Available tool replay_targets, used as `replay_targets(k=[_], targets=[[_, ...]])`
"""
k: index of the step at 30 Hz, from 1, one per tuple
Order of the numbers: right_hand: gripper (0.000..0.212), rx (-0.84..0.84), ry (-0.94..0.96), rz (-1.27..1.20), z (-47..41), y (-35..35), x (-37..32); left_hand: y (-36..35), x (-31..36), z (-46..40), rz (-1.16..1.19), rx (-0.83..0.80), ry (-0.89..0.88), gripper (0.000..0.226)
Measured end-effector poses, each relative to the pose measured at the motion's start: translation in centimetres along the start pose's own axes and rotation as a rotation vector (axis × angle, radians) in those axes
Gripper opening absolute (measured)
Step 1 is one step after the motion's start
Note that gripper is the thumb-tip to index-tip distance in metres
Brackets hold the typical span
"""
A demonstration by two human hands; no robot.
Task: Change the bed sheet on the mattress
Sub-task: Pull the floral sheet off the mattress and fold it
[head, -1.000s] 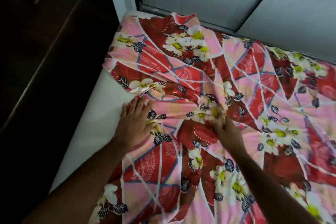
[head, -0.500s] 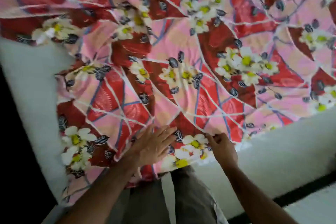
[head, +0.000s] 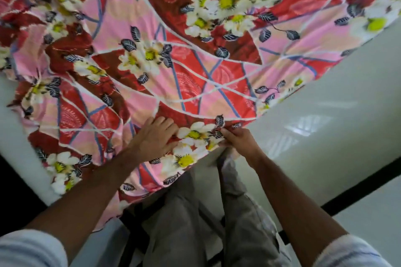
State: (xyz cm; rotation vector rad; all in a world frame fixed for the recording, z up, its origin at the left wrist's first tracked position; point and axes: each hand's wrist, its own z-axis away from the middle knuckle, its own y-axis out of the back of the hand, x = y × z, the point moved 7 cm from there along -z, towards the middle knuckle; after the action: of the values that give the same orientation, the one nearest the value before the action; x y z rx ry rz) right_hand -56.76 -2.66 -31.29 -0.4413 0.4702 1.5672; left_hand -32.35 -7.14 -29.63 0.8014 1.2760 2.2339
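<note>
A pink and red bed sheet (head: 195,67) printed with white flowers lies rumpled over a white mattress (head: 325,102). Bare mattress shows to the right of the sheet and along the left edge. My left hand (head: 155,138) lies flat on the sheet near its front edge, fingers straight. My right hand (head: 237,138) pinches the sheet's front edge at a white flower, fingers curled round the fabric. The sheet's near corner hangs down over the mattress edge in front of my legs.
My legs in grey trousers (head: 195,219) stand against the mattress edge. A black strip (head: 358,188) runs along the mattress side at the right, with pale floor (head: 373,219) beyond. The far left is dark.
The view swung from the bed's far corner by the window down to the near edge. Both hands now sit at the front edge, and the right hand has gathered the hem a little more.
</note>
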Motion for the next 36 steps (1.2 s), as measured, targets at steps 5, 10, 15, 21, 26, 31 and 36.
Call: replay_targets(k=[5, 10, 15, 21, 26, 31, 36], targets=[[0.032, -0.285, 0.334, -0.168, 2.9, -1.5, -11.7, 6.5, 4.4, -4.1, 0.432, 0.196, 0.079, 0.062], [0.044, -0.242, 0.299, -0.146, 0.4, 1.9, -16.2, 12.1, 3.9, -8.8, 0.406, 0.423, 0.384, 0.013], [0.029, 0.076, 0.048, -0.072, -2.0, 12.1, -6.8, 9.3, 5.8, -12.4, 0.038, 0.051, -0.001, 0.05], [0.056, 0.405, -0.018, -0.382, -6.0, 24.6, -5.2, 12.4, 8.7, -20.7, 0.203, 0.27, 0.081, 0.048], [0.014, 0.423, 0.112, -0.197, -8.8, 28.1, -8.2, 11.9, 12.3, -27.7, 0.068, -0.004, 0.146, 0.057], [0.02, -0.02, 0.423, -0.35, -3.9, 27.1, -14.5, 15.6, 13.6, -32.7, 0.317, -0.061, 0.294, 0.061], [0.015, -0.114, 0.374, 0.025, -5.0, 30.8, -14.8, 22.0, 16.7, -40.2, 0.455, 0.145, 0.163, 0.06]])
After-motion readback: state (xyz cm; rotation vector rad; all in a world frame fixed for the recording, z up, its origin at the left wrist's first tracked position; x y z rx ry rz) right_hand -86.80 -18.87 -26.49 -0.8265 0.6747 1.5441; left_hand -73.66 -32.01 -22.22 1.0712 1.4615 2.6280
